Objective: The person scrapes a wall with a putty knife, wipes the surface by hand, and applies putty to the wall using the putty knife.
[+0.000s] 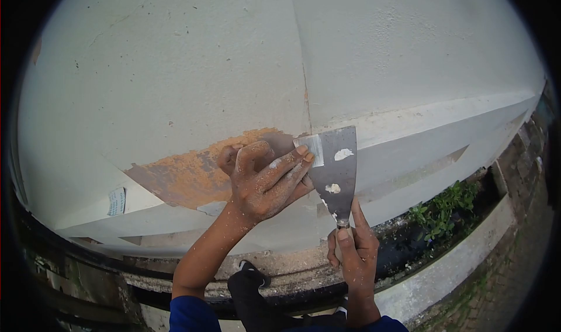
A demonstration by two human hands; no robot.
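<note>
My right hand (pixel 356 253) is closed around the handle of a putty knife (pixel 342 177). Its wide grey blade points up toward the wall and carries white patches of paint or filler. Against the blade's upper left corner lies a small silvery rectangular piece (pixel 316 149). The fingertips of my left hand (pixel 263 186) press on that piece, and its thumb is mostly hidden. White dust and flecks coat the left fingers and forearm. Behind the left hand, a bare orange-brown patch (pixel 193 171) shows on the pale wall (pixel 216 69).
A pale ledge (pixel 432 113) runs along the wall's right side. On the lower left of the wall is a small paper label (pixel 117 201). Below lie a dark drain with green plants (pixel 447 209) and a concrete kerb (pixel 450 267). My shoe (pixel 255 273) is near the wall's base.
</note>
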